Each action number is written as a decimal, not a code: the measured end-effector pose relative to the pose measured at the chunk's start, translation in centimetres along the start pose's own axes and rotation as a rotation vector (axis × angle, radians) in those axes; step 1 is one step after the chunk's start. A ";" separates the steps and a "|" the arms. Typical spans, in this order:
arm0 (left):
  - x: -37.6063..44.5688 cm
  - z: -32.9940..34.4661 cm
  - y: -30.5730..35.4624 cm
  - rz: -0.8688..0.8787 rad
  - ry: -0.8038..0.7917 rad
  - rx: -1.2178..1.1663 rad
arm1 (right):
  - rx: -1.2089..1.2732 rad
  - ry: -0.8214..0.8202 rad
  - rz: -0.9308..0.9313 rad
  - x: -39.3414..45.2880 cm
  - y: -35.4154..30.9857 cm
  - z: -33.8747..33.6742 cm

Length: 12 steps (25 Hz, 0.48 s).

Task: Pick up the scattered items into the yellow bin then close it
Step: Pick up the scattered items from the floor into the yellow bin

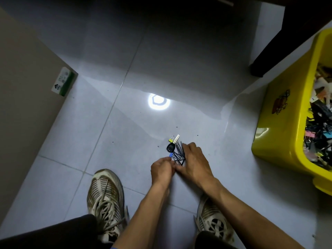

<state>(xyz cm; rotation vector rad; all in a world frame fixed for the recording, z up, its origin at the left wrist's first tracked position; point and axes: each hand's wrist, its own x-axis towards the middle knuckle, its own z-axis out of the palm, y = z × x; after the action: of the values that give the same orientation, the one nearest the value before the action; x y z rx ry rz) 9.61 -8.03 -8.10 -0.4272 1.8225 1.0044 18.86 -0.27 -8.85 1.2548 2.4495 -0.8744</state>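
Note:
A small heap of scattered items lies on the pale floor tiles in front of me: a black-headed key [170, 147], a yellow binder clip [171, 140], a silver key [177, 138] and several thin dark pins [179, 155]. My left hand [161, 169] pinches a small blue clip [171, 155] at the heap's near edge. My right hand [195, 161] rests over the heap's right side, fingers curved around the pins. The yellow bin [280, 126] stands open at the right, full of mixed small items. No lid is in view.
My two feet in pale sneakers [106, 200] are planted just behind the hands. A beige cabinet side with a green-and-white label [62, 81] is on the left. A dark furniture leg [264, 60] stands behind the bin. A lamp's bright reflection [159, 101] lies on the floor.

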 end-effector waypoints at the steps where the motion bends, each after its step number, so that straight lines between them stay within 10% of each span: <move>1: 0.1 0.2 0.2 -0.002 -0.025 -0.045 | -0.004 0.021 -0.027 -0.1 0.0 0.3; 12: 1.1 -1.6 1.0 0.202 0.058 0.098 | -0.327 0.153 -0.022 0.8 -2.4 0.2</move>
<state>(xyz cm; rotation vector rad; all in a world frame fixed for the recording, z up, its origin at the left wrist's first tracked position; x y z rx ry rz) 7.49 -8.48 -8.36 -0.2166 1.9879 1.0422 16.42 -0.99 -8.47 1.2135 2.5921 -0.3700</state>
